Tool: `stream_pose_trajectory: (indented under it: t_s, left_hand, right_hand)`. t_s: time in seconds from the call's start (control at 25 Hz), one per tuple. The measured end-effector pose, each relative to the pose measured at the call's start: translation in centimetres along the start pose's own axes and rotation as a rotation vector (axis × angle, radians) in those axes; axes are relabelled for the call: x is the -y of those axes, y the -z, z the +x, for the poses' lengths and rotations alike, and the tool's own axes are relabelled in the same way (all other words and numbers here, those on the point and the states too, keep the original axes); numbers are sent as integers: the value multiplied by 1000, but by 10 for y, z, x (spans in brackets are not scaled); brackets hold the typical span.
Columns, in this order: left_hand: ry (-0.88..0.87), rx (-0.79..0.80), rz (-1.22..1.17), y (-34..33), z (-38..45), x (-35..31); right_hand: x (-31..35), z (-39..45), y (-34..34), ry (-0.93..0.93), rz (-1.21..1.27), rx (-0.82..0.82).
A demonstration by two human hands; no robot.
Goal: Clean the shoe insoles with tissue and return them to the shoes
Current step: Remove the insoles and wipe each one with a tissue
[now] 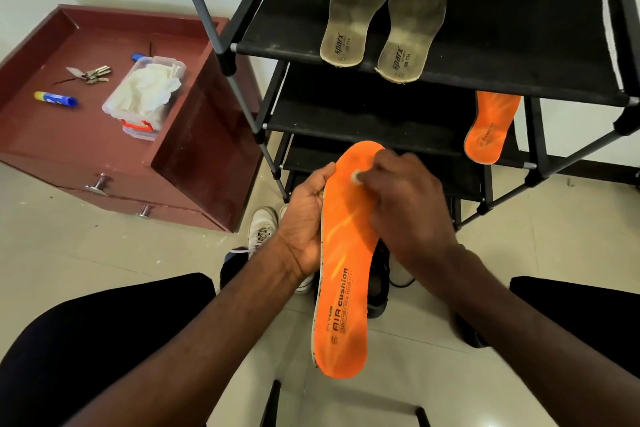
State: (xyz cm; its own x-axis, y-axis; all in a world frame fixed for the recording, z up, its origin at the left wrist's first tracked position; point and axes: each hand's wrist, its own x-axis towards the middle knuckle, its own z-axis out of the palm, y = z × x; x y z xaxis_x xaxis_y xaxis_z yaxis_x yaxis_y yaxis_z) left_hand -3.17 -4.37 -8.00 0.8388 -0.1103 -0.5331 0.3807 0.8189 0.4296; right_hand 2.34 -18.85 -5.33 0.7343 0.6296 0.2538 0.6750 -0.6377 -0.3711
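Insole [343, 274], orange, is held upright-ish over the floor between the knees, gripped along its left edge by the left hand [306, 218], fingers curled behind it. Small wad of tissue [356, 177] is pinched in the right hand [407, 204] fingertips and pressed on the insole's toe area. Second orange insole [491, 126] is laid on the middle shelf of the black rack [519, 28]; two grey insoles [384, 14] on the top shelf. White shoe [261, 229] is seen on the floor below. Tissue box [145, 97] sits on the red cabinet [52, 135].
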Motion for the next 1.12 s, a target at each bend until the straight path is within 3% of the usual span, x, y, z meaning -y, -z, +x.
stream_pose_trajectory:
  t_s: [0.08,0.28,0.4,0.48,0.68,0.8,0.92,1.04,1.12]
  left_hand:
    - [9,-5,36,-4,-1,3]
    - [18,-18,-7,1,-1,-3]
    - [4,-32,45,-6,-4,0]
    - [11,-67,75,-10,-5,3]
    - [17,-98,10,-9,-8,-3]
    - [2,-79,54,-12,-9,-3]
    - [-6,-65,94,-18,-12,-7]
    - [-19,-1,114,-26,-17,-17]
    - [-38,7,111,-26,-16,-23]
  right_hand:
    - [-9,9,1,-148,-18,-49]
    - [17,-13,-3,123,55,112]
    - [-12,7,3,-82,-38,-30]
    - [-14,10,2,-181,-51,-23]
    - [13,-11,-4,89,63,73]
    - [-6,6,1,-61,9,-56]
    - [-33,18,0,-215,-81,-63]
    - [-50,16,-8,-298,17,-39]
    - [-53,16,-5,-368,128,-155]
